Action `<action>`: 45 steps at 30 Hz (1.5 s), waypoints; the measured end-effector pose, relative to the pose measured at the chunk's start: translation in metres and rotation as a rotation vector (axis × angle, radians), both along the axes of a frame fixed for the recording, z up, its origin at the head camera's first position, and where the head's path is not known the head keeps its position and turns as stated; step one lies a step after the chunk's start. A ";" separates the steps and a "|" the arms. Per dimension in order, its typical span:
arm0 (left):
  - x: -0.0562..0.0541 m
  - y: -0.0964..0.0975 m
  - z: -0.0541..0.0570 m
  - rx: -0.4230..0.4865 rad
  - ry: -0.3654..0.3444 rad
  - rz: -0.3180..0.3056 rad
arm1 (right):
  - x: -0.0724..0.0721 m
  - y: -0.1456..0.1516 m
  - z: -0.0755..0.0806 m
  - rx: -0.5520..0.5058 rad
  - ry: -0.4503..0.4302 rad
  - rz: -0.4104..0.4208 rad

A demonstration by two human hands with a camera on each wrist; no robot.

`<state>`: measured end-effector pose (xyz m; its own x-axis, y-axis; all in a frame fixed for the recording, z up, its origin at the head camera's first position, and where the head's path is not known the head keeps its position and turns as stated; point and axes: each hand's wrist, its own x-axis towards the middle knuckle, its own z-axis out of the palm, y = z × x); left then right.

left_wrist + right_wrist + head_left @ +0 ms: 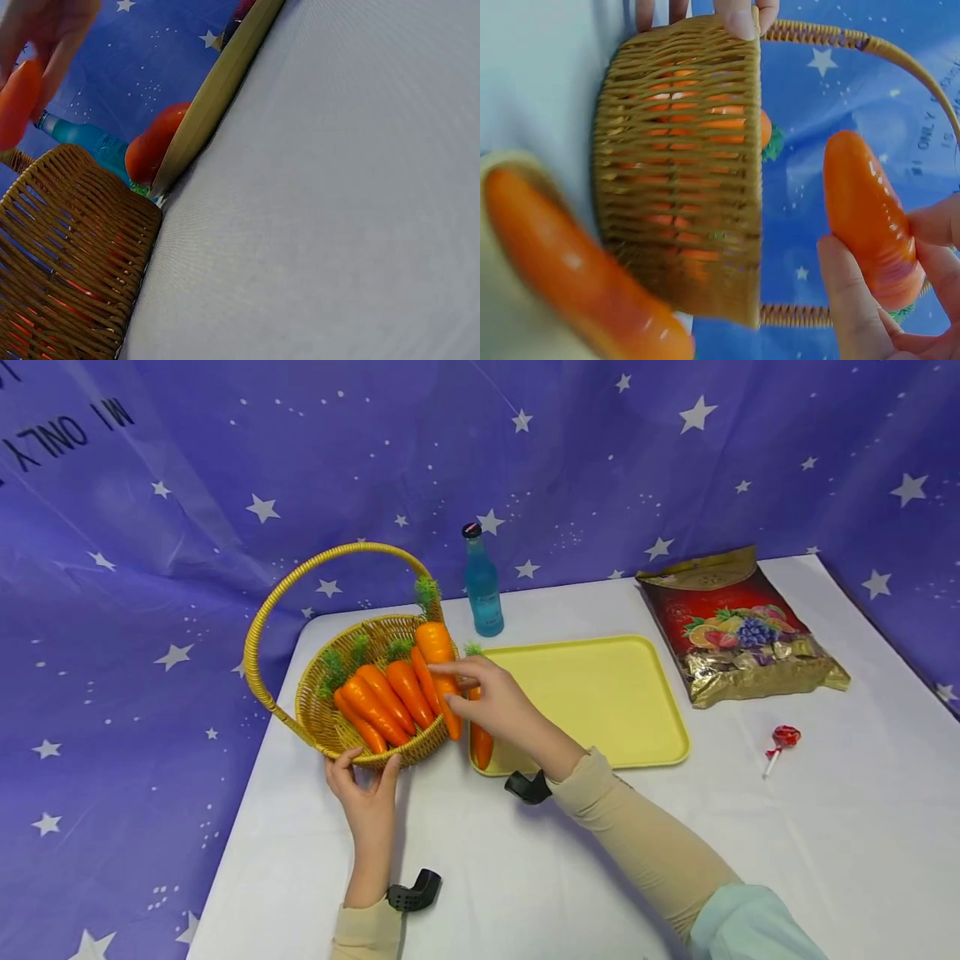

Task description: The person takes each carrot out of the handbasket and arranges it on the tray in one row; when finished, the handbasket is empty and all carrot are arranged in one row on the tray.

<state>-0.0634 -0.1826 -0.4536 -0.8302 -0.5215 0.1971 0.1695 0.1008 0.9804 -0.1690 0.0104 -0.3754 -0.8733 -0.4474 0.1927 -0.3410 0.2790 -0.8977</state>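
Observation:
My right hand [498,697] pinches an orange toy carrot [434,643] between thumb and fingers, above the right rim of a wicker basket [309,703]. Its green tuft points up and away; the tip hangs towards me. In the right wrist view, the held carrot [862,202] is apart from the basket wall [675,180]. My left hand [367,797] grips the basket's near rim, thumb and fingers spread along it. Several carrots [375,706] lie side by side inside, tufts to the back. Another carrot [482,747] lies along the left edge of a yellow tray [585,702].
A blue bottle [483,589] stands behind the tray, right of the basket's tall handle [258,635]. At the back right lies a red and gold candy bag [738,627]. A red lollipop [785,737] is on the white table [825,843]. Starry purple cloth hangs behind.

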 end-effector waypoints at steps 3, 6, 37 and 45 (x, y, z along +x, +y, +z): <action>0.000 0.000 0.002 0.000 -0.008 -0.004 | 0.004 0.015 -0.006 -0.015 -0.020 -0.032; 0.000 0.000 0.005 0.004 -0.010 -0.005 | 0.006 0.029 -0.014 -0.036 -0.038 -0.067; 0.001 0.003 0.005 -0.004 -0.006 -0.001 | 0.009 0.049 -0.072 0.288 -0.156 -0.185; 0.001 0.002 0.006 -0.027 -0.013 0.009 | 0.014 0.044 -0.066 0.408 -0.112 -0.175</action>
<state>-0.0621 -0.1802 -0.4476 -0.8278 -0.5239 0.2007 0.1559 0.1290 0.9793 -0.1551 0.0548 -0.4409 -0.9479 -0.3110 -0.0685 -0.1643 0.6619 -0.7313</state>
